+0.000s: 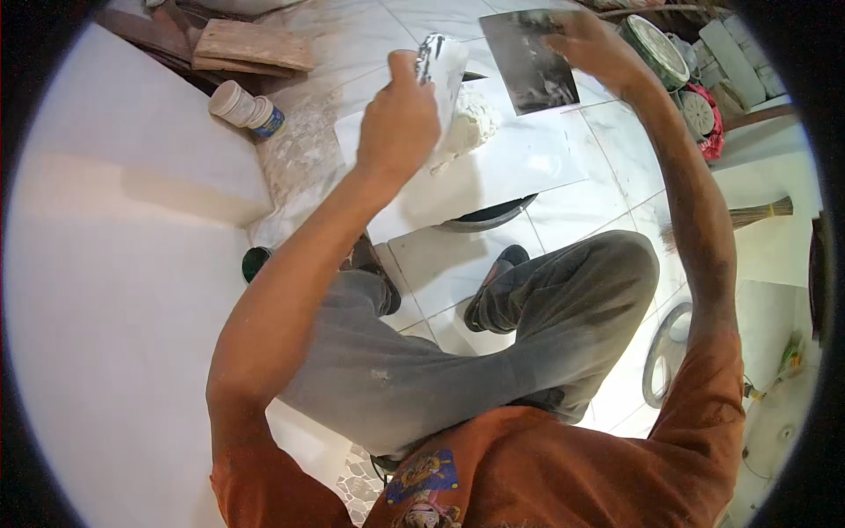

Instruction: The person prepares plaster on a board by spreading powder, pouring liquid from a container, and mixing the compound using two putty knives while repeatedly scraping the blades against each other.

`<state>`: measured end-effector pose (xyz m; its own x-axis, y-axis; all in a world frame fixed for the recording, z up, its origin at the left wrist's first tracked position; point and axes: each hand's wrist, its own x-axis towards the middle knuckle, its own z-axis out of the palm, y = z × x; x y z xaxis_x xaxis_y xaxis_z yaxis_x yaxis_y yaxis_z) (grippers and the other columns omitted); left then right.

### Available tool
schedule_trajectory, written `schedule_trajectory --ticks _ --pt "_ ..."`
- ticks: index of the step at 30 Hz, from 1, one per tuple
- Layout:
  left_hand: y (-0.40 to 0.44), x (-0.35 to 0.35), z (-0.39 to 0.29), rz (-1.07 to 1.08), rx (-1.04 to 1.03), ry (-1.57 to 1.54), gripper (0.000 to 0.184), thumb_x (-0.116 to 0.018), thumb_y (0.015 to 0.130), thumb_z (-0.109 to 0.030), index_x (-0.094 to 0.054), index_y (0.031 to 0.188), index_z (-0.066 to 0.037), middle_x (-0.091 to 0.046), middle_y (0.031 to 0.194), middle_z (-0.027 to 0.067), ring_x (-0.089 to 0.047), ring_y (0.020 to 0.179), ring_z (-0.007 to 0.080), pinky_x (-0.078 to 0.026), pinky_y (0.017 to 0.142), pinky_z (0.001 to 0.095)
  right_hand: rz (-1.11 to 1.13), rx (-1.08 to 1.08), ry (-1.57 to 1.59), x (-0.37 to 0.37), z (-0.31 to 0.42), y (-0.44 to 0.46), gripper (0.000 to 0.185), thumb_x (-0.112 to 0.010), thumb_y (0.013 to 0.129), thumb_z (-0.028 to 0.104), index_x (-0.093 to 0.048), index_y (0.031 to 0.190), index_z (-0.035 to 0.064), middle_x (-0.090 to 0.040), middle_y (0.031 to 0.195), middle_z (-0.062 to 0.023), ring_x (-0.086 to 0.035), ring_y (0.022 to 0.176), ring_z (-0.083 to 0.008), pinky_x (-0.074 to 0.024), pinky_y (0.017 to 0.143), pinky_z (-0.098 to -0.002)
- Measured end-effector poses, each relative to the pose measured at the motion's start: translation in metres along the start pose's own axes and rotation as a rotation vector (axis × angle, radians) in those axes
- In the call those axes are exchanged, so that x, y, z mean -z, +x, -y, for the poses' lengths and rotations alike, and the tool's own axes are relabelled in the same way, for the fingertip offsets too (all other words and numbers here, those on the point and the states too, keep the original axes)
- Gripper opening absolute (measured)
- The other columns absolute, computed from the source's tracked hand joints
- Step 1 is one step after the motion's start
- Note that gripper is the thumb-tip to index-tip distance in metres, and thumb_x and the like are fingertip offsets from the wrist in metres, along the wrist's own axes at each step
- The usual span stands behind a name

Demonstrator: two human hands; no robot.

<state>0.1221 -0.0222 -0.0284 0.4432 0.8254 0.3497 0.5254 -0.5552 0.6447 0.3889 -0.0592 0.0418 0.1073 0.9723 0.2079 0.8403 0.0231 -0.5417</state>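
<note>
My left hand [400, 128] is closed around a white-smeared flat scraper [449, 75], held above a white board [537, 158]. A heap of white putty-like paste [475, 123] lies on the board, partly behind the scraper. My right hand [585, 48] grips the edge of a dark rectangular sheet [528, 66] with pale smears across its face. The sheet is tilted over the board's far right side. Beneath the board's near edge shows the rim of a black round tub [493, 216].
Two stacked plastic cups [233, 104] stand left by the white wall [132, 238]. Wooden planks [251, 46] lie behind them. A lidded bucket [656, 51] is at the far right, above a stick broom [748, 220]. A grey ring-shaped object [656, 365] lies right of my knee.
</note>
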Motion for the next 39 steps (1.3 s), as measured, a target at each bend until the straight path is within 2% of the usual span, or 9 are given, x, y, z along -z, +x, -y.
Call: schedule_trajectory --ticks 3,5,8,11,13,17,28,32,39 --pt "0.002 0.014 0.014 0.025 -0.044 -0.086 0.033 -0.058 0.093 -0.019 -0.044 0.12 -0.006 -0.065 0.097 0.0236 -0.065 0.09 0.0409 -0.049 0.079 0.0482 0.275 0.075 -0.285 0.013 0.012 0.032 0.032 -0.062 0.087 0.023 -0.065 0.116 0.0082 -0.07 0.097 -0.0195 -0.067 0.087 -0.0303 -0.0515 0.08 -0.0404" --pt "0.003 0.023 0.019 0.073 -0.067 -0.173 0.026 -0.061 0.093 -0.016 -0.052 0.113 -0.003 -0.066 0.1 0.0173 -0.065 0.093 0.0278 -0.05 0.082 0.0364 0.286 0.111 -0.332 0.015 0.035 0.034 0.031 -0.063 0.088 0.026 -0.066 0.113 0.0091 -0.07 0.094 -0.018 -0.067 0.085 -0.029 -0.0515 0.078 -0.0402" --pt "0.001 0.036 0.022 0.136 -0.168 -0.25 0.017 -0.057 0.089 -0.004 -0.053 0.106 -0.005 -0.066 0.086 0.0164 -0.065 0.082 0.035 -0.051 0.076 0.0401 0.319 0.123 -0.365 0.023 0.059 0.034 0.032 -0.064 0.089 0.028 -0.066 0.113 0.0084 -0.07 0.093 -0.0163 -0.066 0.083 -0.0283 -0.0515 0.075 -0.0399" --pt "-0.001 0.044 0.03 0.152 -0.363 -0.242 0.022 -0.058 0.082 0.009 -0.057 0.099 -0.004 -0.065 0.091 0.0117 -0.064 0.087 0.0286 -0.05 0.08 0.0349 0.325 0.048 -0.233 0.032 0.061 0.021 0.028 -0.062 0.087 0.025 -0.066 0.109 0.007 -0.069 0.092 -0.0171 -0.065 0.08 -0.0317 -0.051 0.076 -0.0417" --pt "-0.003 0.049 0.036 0.169 -0.481 -0.269 0.029 -0.058 0.076 0.014 -0.057 0.098 -0.005 -0.064 0.095 0.0108 -0.064 0.09 0.0279 -0.051 0.08 0.0348 0.225 0.447 -0.374 0.037 0.048 -0.004 0.025 -0.058 0.096 0.02 -0.063 0.106 -0.0021 -0.065 0.085 -0.0088 -0.057 0.073 -0.0209 -0.047 0.068 -0.0341" --pt "-0.007 0.055 0.04 0.177 -0.579 -0.236 0.037 -0.06 0.069 0.019 -0.057 0.097 -0.006 -0.064 0.099 0.0098 -0.064 0.094 0.0271 -0.051 0.081 0.0349 0.077 0.715 -0.185 0.022 0.051 -0.043 0.014 -0.058 0.088 0.009 -0.061 0.097 -0.0014 -0.062 0.08 -0.0192 -0.063 0.071 -0.0345 -0.0492 0.066 -0.0434" --pt "-0.014 0.056 0.028 0.161 -0.614 -0.238 0.027 -0.06 0.081 0.014 -0.053 0.098 -0.006 -0.067 0.1 0.0124 -0.067 0.097 0.0285 -0.053 0.085 0.0369 0.263 0.593 -0.258 -0.028 0.044 -0.032 0.023 -0.058 0.081 -0.001 -0.061 0.103 0.0005 -0.066 0.099 -0.018 -0.063 0.093 -0.0382 -0.0508 0.081 -0.0478" --pt "-0.012 0.062 0.024 0.086 -0.62 -0.262 0.032 -0.061 0.078 0.016 -0.055 0.101 -0.006 -0.066 0.098 0.0087 -0.065 0.093 0.0229 -0.052 0.078 0.0328 0.319 0.555 -0.287 -0.046 0.029 0.002 0.019 -0.058 0.087 0.005 -0.061 0.105 0.0 -0.066 0.1 -0.0188 -0.063 0.093 -0.0383 -0.0507 0.082 -0.0462" --pt "-0.007 0.089 0.011 -0.211 -0.08 -0.477 0.028 -0.066 0.091 -0.003 -0.048 0.113 -0.001 -0.064 0.104 0.0089 -0.059 0.096 0.0118 -0.047 0.087 0.0254 0.488 0.424 -0.432 -0.043 0.05 0.054 0.029 -0.057 0.09 0.009 -0.063 0.119 0.0061 -0.068 0.104 -0.0178 -0.066 0.095 -0.0334 -0.0514 0.085 -0.0438"
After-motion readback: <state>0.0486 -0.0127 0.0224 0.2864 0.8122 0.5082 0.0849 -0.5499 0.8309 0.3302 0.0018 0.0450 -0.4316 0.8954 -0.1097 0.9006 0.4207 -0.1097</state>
